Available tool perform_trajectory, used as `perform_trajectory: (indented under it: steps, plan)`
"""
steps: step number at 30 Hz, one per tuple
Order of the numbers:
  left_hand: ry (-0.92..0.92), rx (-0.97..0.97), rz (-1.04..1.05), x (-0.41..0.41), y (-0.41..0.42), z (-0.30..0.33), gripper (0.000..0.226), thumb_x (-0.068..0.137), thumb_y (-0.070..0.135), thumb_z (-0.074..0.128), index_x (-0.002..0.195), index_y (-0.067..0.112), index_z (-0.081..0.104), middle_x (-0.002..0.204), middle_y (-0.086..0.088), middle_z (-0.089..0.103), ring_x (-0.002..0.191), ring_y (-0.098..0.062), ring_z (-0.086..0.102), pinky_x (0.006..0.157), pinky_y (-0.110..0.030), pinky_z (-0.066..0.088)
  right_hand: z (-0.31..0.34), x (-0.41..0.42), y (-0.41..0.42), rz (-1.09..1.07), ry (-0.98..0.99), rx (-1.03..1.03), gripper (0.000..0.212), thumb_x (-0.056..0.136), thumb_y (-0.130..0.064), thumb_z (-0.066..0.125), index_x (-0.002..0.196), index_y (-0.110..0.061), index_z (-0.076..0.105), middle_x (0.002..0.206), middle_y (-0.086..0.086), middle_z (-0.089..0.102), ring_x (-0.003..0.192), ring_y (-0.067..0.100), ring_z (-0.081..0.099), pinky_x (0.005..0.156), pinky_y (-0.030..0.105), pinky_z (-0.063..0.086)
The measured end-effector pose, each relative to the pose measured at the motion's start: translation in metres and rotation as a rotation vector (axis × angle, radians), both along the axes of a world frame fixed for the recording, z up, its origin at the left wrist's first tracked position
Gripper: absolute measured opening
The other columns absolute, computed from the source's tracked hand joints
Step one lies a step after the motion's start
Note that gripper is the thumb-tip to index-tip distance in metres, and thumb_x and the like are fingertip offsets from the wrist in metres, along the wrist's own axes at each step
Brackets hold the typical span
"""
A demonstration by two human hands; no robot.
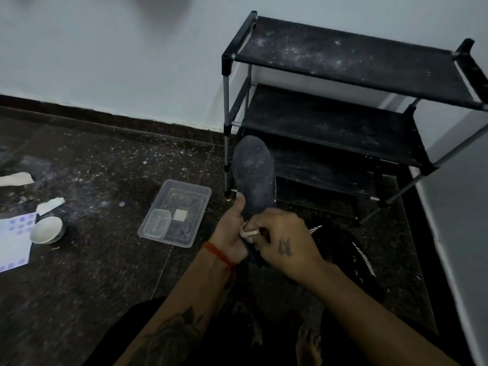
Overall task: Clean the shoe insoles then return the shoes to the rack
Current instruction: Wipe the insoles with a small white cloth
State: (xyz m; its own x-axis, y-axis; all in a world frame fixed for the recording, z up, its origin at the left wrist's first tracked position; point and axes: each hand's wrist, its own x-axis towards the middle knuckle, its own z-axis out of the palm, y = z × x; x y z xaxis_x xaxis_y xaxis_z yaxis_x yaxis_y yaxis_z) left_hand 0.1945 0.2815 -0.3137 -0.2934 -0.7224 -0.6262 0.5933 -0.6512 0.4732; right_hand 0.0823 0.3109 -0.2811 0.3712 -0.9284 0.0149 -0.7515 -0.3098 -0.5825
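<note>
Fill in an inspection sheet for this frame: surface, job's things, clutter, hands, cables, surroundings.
Surface: dark speckled floor, dusty, with white flecks.
Job's things: dark insole, held upright, dusted with white specks; small white cloth pressed at its lower end; black shoe with white stripes on the floor behind the right hand; shoe rack, shelves bare and dusty.
Clutter: clear plastic tray holding a smaller clear container; white bowl; dotted sheet; paper scraps.
Hands: left hand grips the insole; right hand pinches the cloth.
Cables: nothing seen.
Surroundings: pale wall with dark skirting.
</note>
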Motion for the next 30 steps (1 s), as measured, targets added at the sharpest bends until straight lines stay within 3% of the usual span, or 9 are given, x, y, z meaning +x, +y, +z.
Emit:
perform_trajectory:
  steps: [3, 6, 10, 13, 15, 18, 22, 26, 30]
  plan:
    - [0.027, -0.017, 0.013, -0.002, 0.002, 0.002, 0.055, 0.098, 0.049, 0.029, 0.114, 0.007, 0.061, 0.091, -0.010, 0.071, 0.077, -0.021, 0.069, 0.072, -0.031, 0.055, -0.007, -0.007, -0.014, -0.072, 0.079, -0.083, 0.017, 0.080, -0.016, 0.062, 0.091, -0.026, 0.070, 0.094, -0.001, 0.063, 0.085, 0.018, 0.060, 0.072, 0.030, 0.049]
    - [0.019, -0.026, -0.007, -0.005, 0.003, 0.000, 0.052, 0.098, 0.048, 0.030, 0.110, 0.008, 0.062, 0.095, -0.013, 0.070, 0.088, -0.025, 0.064, 0.082, -0.037, 0.051, -0.012, -0.015, -0.027, -0.181, 0.094, -0.149, 0.020, 0.080, -0.012, 0.063, 0.094, -0.024, 0.071, 0.096, 0.003, 0.064, 0.085, 0.023, 0.061, 0.071, 0.030, 0.049]
    - [0.067, -0.027, 0.020, -0.005, 0.003, 0.000, 0.051, 0.097, 0.049, 0.033, 0.107, 0.009, 0.064, 0.089, -0.011, 0.073, 0.080, -0.023, 0.069, 0.072, -0.036, 0.058, -0.009, -0.022, -0.037, -0.379, -0.076, -0.195, 0.019, 0.079, -0.011, 0.064, 0.096, -0.019, 0.070, 0.095, 0.004, 0.064, 0.085, 0.021, 0.061, 0.075, 0.030, 0.050]
    - [0.047, -0.054, 0.014, -0.004, 0.003, 0.000, 0.051, 0.098, 0.048, 0.031, 0.102, 0.009, 0.064, 0.082, -0.010, 0.073, 0.072, -0.020, 0.070, 0.071, -0.031, 0.057, -0.011, -0.010, -0.029, -0.240, -0.135, -0.246, 0.017, 0.079, -0.013, 0.065, 0.095, -0.017, 0.069, 0.090, 0.004, 0.065, 0.081, 0.017, 0.060, 0.071, 0.028, 0.049]
    - [0.050, -0.050, 0.028, -0.004, 0.002, -0.002, 0.051, 0.098, 0.048, 0.031, 0.094, 0.009, 0.064, 0.073, -0.008, 0.072, 0.066, -0.017, 0.070, 0.066, -0.028, 0.057, -0.016, 0.001, -0.020, -0.094, -0.083, -0.241, 0.017, 0.080, -0.014, 0.063, 0.096, -0.017, 0.067, 0.088, 0.004, 0.063, 0.078, 0.018, 0.060, 0.067, 0.031, 0.050]
    - [0.051, -0.060, 0.031, -0.004, 0.002, -0.003, 0.059, 0.099, 0.048, 0.028, 0.082, 0.007, 0.067, 0.067, -0.010, 0.071, 0.062, -0.018, 0.069, 0.060, -0.026, 0.057, -0.021, -0.002, -0.025, -0.088, 0.024, -0.283, 0.015, 0.081, -0.017, 0.062, 0.095, -0.017, 0.066, 0.086, 0.003, 0.061, 0.076, 0.020, 0.060, 0.061, 0.028, 0.048]
    - [0.015, -0.056, 0.012, -0.009, 0.005, 0.000, 0.048, 0.099, 0.046, 0.032, 0.108, 0.010, 0.063, 0.088, -0.009, 0.074, 0.081, -0.021, 0.068, 0.073, -0.034, 0.057, -0.020, -0.020, -0.041, -0.226, 0.079, -0.260, 0.019, 0.084, -0.017, 0.060, 0.102, -0.017, 0.068, 0.090, 0.008, 0.061, 0.080, 0.025, 0.060, 0.066, 0.031, 0.048]
    - [0.085, -0.035, 0.021, -0.008, 0.005, 0.003, 0.049, 0.098, 0.046, 0.034, 0.123, 0.010, 0.056, 0.114, -0.014, 0.066, 0.090, -0.026, 0.068, 0.084, -0.043, 0.053, -0.015, -0.036, -0.050, -0.412, -0.025, -0.167, 0.020, 0.087, -0.021, 0.056, 0.104, -0.020, 0.067, 0.098, 0.007, 0.063, 0.090, 0.023, 0.059, 0.076, 0.031, 0.045]
    - [0.038, -0.048, 0.027, -0.005, 0.003, 0.004, 0.051, 0.099, 0.047, 0.030, 0.107, 0.009, 0.063, 0.089, -0.011, 0.074, 0.076, -0.020, 0.071, 0.075, -0.036, 0.055, -0.005, -0.020, -0.029, -0.178, -0.071, -0.150, 0.024, 0.082, -0.023, 0.054, 0.103, -0.022, 0.066, 0.094, 0.005, 0.064, 0.084, 0.020, 0.060, 0.075, 0.035, 0.050]
